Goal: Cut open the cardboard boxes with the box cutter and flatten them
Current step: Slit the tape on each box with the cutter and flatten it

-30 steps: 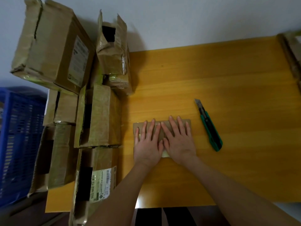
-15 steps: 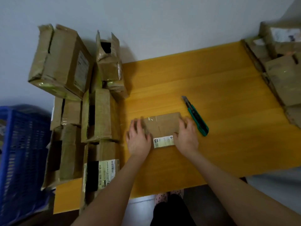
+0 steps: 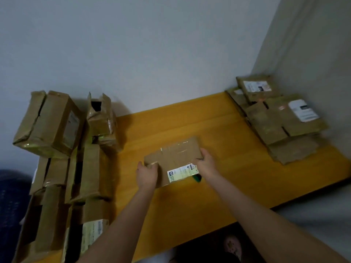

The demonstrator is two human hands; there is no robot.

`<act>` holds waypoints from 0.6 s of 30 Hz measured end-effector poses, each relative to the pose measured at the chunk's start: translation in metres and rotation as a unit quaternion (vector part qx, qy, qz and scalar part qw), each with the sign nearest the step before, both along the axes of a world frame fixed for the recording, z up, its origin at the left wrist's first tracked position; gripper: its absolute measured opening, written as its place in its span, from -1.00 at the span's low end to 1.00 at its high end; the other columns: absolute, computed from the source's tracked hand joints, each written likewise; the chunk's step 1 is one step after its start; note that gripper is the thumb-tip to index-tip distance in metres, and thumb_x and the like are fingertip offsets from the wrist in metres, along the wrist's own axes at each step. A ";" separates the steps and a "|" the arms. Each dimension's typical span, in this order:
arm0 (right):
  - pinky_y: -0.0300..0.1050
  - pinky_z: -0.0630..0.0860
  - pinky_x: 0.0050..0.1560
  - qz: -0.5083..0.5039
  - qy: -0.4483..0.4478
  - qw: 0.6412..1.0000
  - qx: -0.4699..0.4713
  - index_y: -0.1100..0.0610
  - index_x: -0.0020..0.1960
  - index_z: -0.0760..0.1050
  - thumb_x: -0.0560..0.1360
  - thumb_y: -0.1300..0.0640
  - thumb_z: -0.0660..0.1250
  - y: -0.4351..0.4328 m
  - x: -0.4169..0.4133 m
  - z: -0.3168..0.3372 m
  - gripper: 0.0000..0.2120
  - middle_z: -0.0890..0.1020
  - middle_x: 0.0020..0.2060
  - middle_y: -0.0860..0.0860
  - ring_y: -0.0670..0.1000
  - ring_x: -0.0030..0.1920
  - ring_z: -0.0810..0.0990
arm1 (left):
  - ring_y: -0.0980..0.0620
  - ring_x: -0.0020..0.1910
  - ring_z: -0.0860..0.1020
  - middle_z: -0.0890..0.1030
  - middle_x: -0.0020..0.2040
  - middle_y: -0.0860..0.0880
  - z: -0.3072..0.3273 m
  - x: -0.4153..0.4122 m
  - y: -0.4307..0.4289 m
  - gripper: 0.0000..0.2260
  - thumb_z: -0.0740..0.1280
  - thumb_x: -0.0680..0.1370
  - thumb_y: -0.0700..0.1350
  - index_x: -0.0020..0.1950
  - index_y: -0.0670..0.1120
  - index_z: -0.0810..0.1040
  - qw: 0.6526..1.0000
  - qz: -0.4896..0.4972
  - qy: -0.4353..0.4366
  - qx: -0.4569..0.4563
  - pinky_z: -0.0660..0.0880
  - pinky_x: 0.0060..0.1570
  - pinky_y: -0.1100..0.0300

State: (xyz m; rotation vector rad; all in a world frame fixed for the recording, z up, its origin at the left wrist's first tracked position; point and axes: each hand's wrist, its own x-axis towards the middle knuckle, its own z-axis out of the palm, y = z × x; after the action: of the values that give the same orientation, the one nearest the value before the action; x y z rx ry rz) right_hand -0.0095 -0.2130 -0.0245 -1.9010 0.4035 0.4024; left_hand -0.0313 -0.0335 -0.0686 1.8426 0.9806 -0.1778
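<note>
Count, one moment.
1 × yellow wooden table [image 3: 190, 205].
7 × brown taped cardboard boxes [image 3: 49, 124] still box-shaped, along the table's left edge. There may be 8, as blur toward the near left corner leaves this uncertain.
At least 4 × flattened brown cardboard sheets [image 3: 275, 122], stacked at the far right corner. The exact number is not resolvable.
1 × flat brown cardboard piece with a white label [image 3: 174, 154], over the table's middle.
1 × green-handled box cutter [image 3: 196, 177], only its end showing.
2 × bare hands: left hand [image 3: 147, 174], right hand [image 3: 208, 165].
1 × dark blue blurred object [image 3: 11, 205], past the left edge.
</note>
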 end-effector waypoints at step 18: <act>-0.10 0.55 -0.16 -0.035 -0.054 0.987 -0.144 0.12 0.34 0.35 0.58 0.18 0.25 -0.335 0.171 0.032 -0.67 0.58 0.09 0.08 0.05 -0.05 0.57 | -0.05 -0.16 0.54 0.57 -0.06 -0.14 0.068 0.153 -0.322 -0.68 0.36 0.51 -0.35 0.20 -0.12 0.40 0.983 0.007 -0.076 -0.165 0.53 -0.21 0.07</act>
State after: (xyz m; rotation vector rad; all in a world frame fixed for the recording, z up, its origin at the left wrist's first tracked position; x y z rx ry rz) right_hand 0.1614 -0.5481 0.0075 -2.1708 0.4760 0.2008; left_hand 0.1217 -0.3557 -0.0003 1.5223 0.8036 -0.1761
